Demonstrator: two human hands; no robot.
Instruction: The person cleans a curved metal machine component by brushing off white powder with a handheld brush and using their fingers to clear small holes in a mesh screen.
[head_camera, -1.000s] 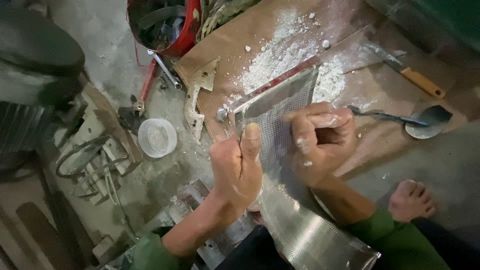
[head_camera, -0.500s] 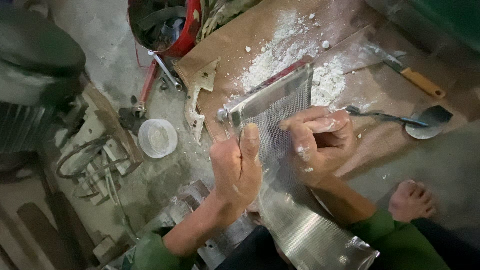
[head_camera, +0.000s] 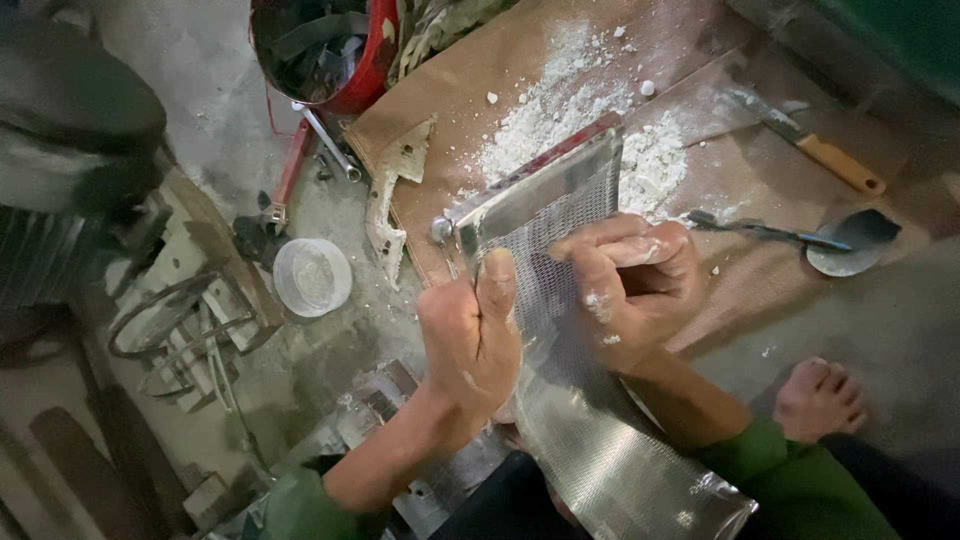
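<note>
Head cam, looking straight down: both hands are gripping a strip of shiny metal mesh (head_camera: 560, 330) that's running from the middle of the frame down to the bottom right. The left hand (head_camera: 470, 335) is closing its fingers around the mesh's left edge, thumb lying flat on top. The right hand (head_camera: 630, 280), dusted white, is curling its fingers tight over the right side. Behind them, white powder (head_camera: 560, 110) is sitting on a brown board (head_camera: 470, 80) in the upper middle. A trowel (head_camera: 800, 238) is lying at right, a red bucket (head_camera: 325, 45) up top, a round clear lid (head_camera: 312, 277) at left, a bare foot (head_camera: 820, 400) at lower right
</note>
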